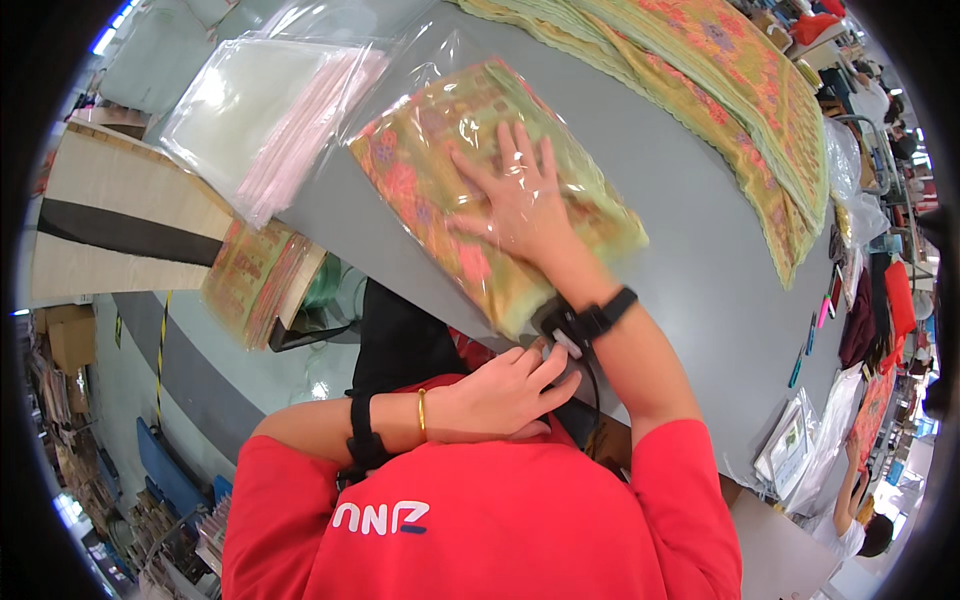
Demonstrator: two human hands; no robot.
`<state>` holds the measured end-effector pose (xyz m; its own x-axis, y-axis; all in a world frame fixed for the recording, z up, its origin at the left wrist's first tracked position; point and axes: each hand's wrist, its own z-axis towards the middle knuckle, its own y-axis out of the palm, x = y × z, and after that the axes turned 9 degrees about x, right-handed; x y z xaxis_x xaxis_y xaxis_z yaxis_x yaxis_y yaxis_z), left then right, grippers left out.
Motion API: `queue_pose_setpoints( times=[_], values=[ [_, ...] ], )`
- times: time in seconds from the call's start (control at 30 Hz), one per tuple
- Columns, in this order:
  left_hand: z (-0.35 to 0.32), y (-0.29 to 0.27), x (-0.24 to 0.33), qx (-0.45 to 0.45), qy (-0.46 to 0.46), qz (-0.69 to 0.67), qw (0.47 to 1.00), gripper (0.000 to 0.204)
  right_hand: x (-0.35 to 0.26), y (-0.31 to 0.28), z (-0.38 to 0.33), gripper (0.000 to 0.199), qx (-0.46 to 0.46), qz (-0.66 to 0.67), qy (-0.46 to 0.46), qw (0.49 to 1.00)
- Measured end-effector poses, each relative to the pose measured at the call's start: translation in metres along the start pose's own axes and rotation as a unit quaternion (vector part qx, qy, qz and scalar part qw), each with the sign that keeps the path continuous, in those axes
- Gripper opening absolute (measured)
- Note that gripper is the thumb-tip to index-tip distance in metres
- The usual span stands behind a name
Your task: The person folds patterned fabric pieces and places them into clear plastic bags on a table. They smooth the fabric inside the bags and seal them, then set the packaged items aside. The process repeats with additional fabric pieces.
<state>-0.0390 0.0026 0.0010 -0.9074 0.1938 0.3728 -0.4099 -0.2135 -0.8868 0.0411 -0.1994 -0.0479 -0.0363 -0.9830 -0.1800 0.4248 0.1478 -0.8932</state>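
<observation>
A folded green, yellow and coral patterned cloth (420,180) lies flat in a clear plastic bag on the grey table (700,300). The bag's loose clear end sticks out past the cloth on the far side. My right hand (515,205) is pressed flat on the bag with fingers spread. Closer to my body, my left hand (505,388) is at the table edge, its fingers bent and apart. Its fingertips are by the black device (575,325) strapped to my right wrist; whether they touch it I cannot tell.
Clear bags with pinkish edges (270,120) are stacked at the far left. Below them, bagged patterned cloths (255,280) sit beside a wooden board (130,215). Large patterned cloths (700,90) spread across the far right. Pens (805,345) and printed packets (785,445) lie along the right edge.
</observation>
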Motion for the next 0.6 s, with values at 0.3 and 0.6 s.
queue_pose_setpoints(
  times=[0.3,0.6],
  values=[
    [0.009,-0.014,-0.013,0.025,0.013,0.097,0.995,0.064,0.012,0.011,0.038,0.085,-0.016,0.073,-0.005,0.997],
    [0.016,-0.034,-0.032,-0.016,0.053,0.06,0.997,0.037,0.047,-0.099,-0.106,0.054,-0.038,0.134,-0.006,0.99]
  ],
)
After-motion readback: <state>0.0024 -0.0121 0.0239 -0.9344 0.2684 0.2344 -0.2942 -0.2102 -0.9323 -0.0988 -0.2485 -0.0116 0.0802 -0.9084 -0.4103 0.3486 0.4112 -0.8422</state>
